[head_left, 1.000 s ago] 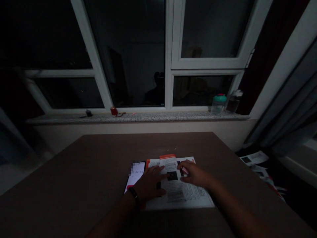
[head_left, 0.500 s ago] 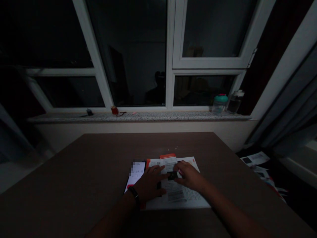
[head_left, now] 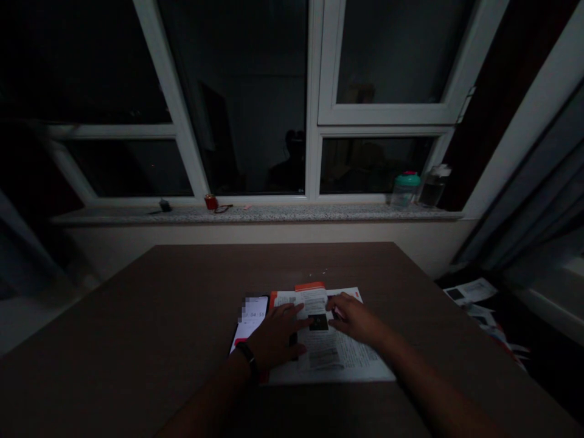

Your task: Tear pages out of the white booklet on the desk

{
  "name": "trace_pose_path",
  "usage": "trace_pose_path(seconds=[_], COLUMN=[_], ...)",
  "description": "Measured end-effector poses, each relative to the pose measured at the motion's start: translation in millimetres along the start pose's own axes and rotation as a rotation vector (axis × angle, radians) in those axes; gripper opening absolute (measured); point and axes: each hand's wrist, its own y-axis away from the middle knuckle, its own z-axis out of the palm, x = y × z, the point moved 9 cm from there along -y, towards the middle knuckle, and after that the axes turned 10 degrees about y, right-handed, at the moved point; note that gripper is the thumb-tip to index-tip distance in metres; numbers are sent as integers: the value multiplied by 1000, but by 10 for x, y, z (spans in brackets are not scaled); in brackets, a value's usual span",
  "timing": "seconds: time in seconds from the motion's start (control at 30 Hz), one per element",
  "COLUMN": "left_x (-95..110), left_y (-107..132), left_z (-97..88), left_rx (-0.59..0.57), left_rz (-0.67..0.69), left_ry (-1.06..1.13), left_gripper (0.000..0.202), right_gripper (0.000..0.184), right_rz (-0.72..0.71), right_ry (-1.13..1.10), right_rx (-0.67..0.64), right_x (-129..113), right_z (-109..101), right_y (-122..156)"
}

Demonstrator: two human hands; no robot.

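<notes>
An open printed booklet (head_left: 335, 356) with an orange top edge lies on the brown table (head_left: 182, 304). My left hand (head_left: 276, 340) lies flat on its left page with the fingers stretched out, a dark band on the wrist. My right hand (head_left: 358, 319) rests on the right page, its fingers curled near a small dark square printed at the fold. Whether those fingers pinch anything is too dim to tell. A lit phone (head_left: 250, 322) lies on the table just left of the booklet, beside my left hand.
A stone windowsill (head_left: 255, 214) runs behind the table under dark windows. On it stand a jar with a teal lid (head_left: 404, 190), a clear bottle (head_left: 432, 185), and a small red object (head_left: 210, 202). Loose papers (head_left: 469, 292) lie on the floor at right.
My right hand slid left across the right page toward the fold, then eased back slightly. My left hand stayed flat in place.
</notes>
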Motion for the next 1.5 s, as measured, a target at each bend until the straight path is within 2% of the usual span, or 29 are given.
trace_pose_path(seconds=[0.2,0.43,0.63,0.7,0.87,1.1,1.2,1.33,1.5], left_x=[15,7,22,20,-12,4,1,-5,-25], left_y=[6,9,12,14,10,1,1,7,5], left_z=[-20,-19,-25,-29,-1,-14,-15,-6,8], left_rx=[8,-4,-10,-12,-18,-9,-3,10,14], left_rz=[0,-16,-16,-20,-9,1,-2,10,1], left_ry=[7,15,18,12,2,29,21,9,11], left_gripper=[63,64,70,71,74,72,72,73,67], right_gripper=[25,36,37,37,19,12,11,10,22], right_rz=[1,-58,-99,-94,-74,75,96,63,-94], right_ry=[5,-29,-56,-59,-45,-68,-81,-81,-126], right_rx=[-11,-107,-208,-197,-54,78,116,92,-21], right_x=[91,-38,-164,-144,-13,180,209,198,65], right_z=[-27,-42,-52,-47,-33,19,19,16,-1], right_y=[9,65,121,114,37,-80,-109,-96,-3])
